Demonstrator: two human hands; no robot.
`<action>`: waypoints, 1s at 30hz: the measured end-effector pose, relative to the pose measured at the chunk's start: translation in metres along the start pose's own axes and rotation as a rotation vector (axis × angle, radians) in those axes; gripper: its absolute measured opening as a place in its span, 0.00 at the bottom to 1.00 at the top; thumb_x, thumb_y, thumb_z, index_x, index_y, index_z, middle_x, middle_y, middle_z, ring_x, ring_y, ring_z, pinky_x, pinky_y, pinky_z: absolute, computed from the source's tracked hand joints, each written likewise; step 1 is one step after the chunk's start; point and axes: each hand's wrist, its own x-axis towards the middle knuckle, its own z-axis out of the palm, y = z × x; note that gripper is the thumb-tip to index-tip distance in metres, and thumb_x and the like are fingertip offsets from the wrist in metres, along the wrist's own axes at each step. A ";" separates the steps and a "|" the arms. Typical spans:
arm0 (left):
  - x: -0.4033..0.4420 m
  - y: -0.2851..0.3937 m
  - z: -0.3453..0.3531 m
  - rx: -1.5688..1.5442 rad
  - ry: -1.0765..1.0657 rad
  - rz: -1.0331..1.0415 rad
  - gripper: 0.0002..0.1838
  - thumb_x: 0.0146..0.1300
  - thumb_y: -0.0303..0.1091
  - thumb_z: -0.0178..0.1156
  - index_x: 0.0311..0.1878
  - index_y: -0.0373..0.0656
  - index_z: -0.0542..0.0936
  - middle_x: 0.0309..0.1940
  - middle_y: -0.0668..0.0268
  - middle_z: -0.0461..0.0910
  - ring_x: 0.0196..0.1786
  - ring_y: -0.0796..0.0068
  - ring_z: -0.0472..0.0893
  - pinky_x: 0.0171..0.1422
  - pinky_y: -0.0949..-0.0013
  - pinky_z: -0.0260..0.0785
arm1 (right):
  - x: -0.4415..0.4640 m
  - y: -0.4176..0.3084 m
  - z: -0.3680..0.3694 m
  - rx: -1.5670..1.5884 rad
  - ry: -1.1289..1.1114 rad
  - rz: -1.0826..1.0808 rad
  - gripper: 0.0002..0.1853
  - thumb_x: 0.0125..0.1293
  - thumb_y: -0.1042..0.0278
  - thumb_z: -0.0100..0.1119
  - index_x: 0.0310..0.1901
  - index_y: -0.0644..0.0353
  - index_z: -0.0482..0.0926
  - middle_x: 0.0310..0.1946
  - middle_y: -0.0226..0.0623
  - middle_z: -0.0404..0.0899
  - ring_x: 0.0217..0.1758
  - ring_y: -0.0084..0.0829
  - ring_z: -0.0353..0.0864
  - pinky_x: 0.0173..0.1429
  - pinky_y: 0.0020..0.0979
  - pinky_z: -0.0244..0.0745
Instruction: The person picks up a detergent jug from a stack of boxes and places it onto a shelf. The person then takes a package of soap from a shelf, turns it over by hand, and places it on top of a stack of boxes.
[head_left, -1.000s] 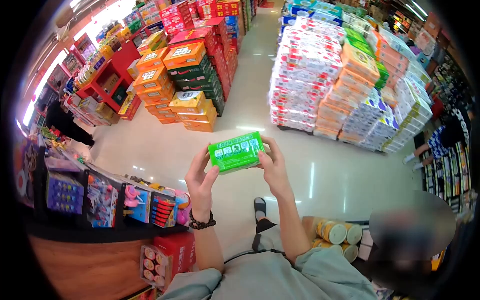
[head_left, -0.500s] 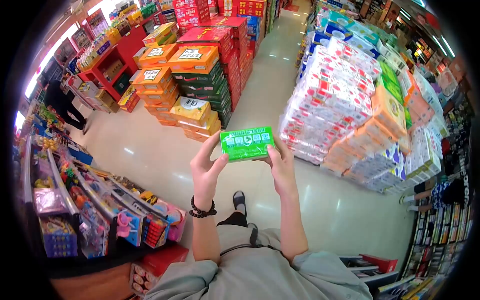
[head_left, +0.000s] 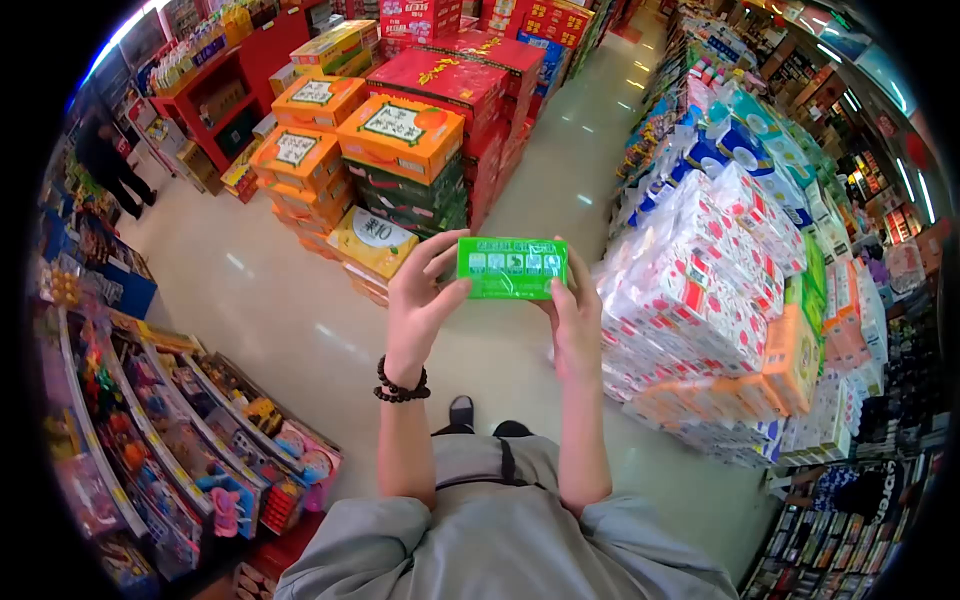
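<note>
Out in front of my chest I hold a small green pack (head_left: 512,283), a glossy rectangular block with a row of white pictures and small print. What is inside it I cannot tell. My left hand (head_left: 418,300) grips its left end, thumb at the lower corner and fingers behind. At the right end, my right hand (head_left: 577,325) has its thumb on the front edge, while its other fingers are mostly hidden behind the pack. A dark bead bracelet (head_left: 400,382) circles my left wrist.
Stacked orange cartons (head_left: 400,130) and red cartons (head_left: 440,85) stand ahead on the left. Wrapped tissue packs (head_left: 690,300) are piled on the right. Toy shelves (head_left: 190,430) curve along my left. A person in dark clothes (head_left: 108,165) stands far left; bookshelves (head_left: 820,545) are lower right.
My view has shifted forward along the aisle, and the carton and tissue stacks look nearer. Both hands keep hold of the green pack, which sits slightly higher and further right in view.
</note>
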 end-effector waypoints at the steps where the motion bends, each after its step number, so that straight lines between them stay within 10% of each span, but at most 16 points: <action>1: 0.019 -0.002 -0.004 0.003 -0.022 0.016 0.26 0.57 0.19 0.59 0.62 0.31 0.70 0.59 0.58 0.72 0.64 0.66 0.71 0.60 0.67 0.72 | 0.017 0.004 0.000 -0.007 0.002 -0.004 0.28 0.68 0.75 0.54 0.69 0.65 0.62 0.60 0.40 0.73 0.61 0.28 0.73 0.64 0.31 0.69; 14: 0.227 -0.080 -0.004 0.124 -0.150 -0.013 0.43 0.46 0.25 0.69 0.68 0.35 0.63 0.64 0.54 0.69 0.66 0.62 0.70 0.70 0.62 0.61 | 0.250 0.020 -0.061 0.052 -0.321 -0.123 0.44 0.53 0.78 0.70 0.71 0.61 0.57 0.59 0.36 0.70 0.62 0.30 0.71 0.67 0.32 0.66; 30: 0.453 -0.113 -0.041 0.724 -0.089 0.046 0.35 0.45 0.22 0.70 0.61 0.41 0.71 0.59 0.58 0.72 0.65 0.63 0.71 0.71 0.64 0.61 | 0.543 0.062 -0.063 -0.255 -0.675 -0.041 0.47 0.43 0.81 0.74 0.68 0.59 0.62 0.60 0.37 0.70 0.65 0.33 0.70 0.72 0.36 0.61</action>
